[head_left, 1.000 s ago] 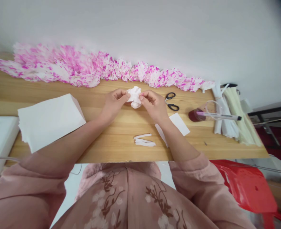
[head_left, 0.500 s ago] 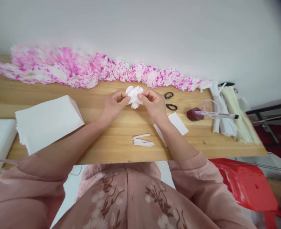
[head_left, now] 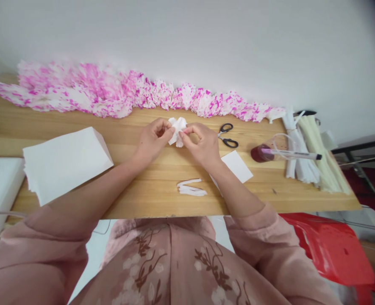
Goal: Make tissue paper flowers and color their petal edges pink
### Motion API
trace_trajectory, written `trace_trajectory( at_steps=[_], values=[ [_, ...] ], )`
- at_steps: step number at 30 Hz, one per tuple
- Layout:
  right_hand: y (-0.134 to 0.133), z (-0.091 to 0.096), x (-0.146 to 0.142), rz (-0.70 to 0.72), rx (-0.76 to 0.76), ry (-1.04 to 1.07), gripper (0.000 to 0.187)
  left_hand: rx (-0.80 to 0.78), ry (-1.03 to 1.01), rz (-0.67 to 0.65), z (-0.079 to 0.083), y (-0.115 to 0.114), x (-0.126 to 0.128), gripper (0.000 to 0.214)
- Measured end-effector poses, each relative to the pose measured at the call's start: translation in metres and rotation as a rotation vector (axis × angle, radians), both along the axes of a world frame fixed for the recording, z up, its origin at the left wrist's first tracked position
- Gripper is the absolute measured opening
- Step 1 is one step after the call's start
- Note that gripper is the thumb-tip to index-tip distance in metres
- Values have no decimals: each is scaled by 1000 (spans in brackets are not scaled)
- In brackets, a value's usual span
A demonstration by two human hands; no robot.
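Observation:
Between my hands is a small white paper flower [head_left: 178, 130] with ruffled petals, held above the wooden table. My left hand [head_left: 155, 137] pinches its left side between thumb and fingertips. On the other side, my right hand [head_left: 201, 140] pinches a petal with thumb and forefinger. Black-handled scissors [head_left: 228, 134] lie just right of my right hand. Thin white paper strips [head_left: 191, 187] rest nearer the table's front edge. A white paper square [head_left: 238, 166] is partly covered by my right forearm.
A long row of pink-and-white ruffled paper [head_left: 111, 93] runs along the wall. A stack of white paper [head_left: 66, 163] lies at left. To the right, a cup of dark red liquid [head_left: 262, 153] has a marker [head_left: 290, 153] across it, beside white strip bundles [head_left: 297, 152]. A red stool [head_left: 336, 250] stands below.
My right fingers have shifted slightly left across the flower, and its petals look more gathered. The scissors' blades show more. The view has moved a little.

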State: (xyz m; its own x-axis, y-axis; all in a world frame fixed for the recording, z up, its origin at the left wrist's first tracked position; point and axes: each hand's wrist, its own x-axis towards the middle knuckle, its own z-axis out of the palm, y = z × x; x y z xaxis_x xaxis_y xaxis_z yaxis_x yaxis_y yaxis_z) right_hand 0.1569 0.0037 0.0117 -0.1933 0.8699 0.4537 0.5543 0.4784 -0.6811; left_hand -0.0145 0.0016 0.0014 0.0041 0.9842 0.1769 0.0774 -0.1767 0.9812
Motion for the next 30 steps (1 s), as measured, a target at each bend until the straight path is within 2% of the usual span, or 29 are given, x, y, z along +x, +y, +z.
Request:
trace_trajectory(
  at_steps=[4,6,14,19,25,27,30],
  values=[
    [8,-4,4,28,-237,214,19,-117,-151,0,-2,3,0,20],
    [9,-5,5,39,-293,259,18,-127,-172,14,-2,4,0,20],
    [0,3,1,31,-53,-20,18,15,66,0,-2,-3,3,14],
    [3,0,2,-16,-86,39,16,40,78,-8,-4,-3,5,16],
    [9,-7,2,-29,-311,323,20,-89,-107,17,-3,2,3,15],
    [9,-7,2,-32,-287,298,20,-94,-120,-15,-4,3,3,16],
    [6,-6,1,-39,-124,146,18,-86,-108,-62,-4,2,4,17]
  ],
)
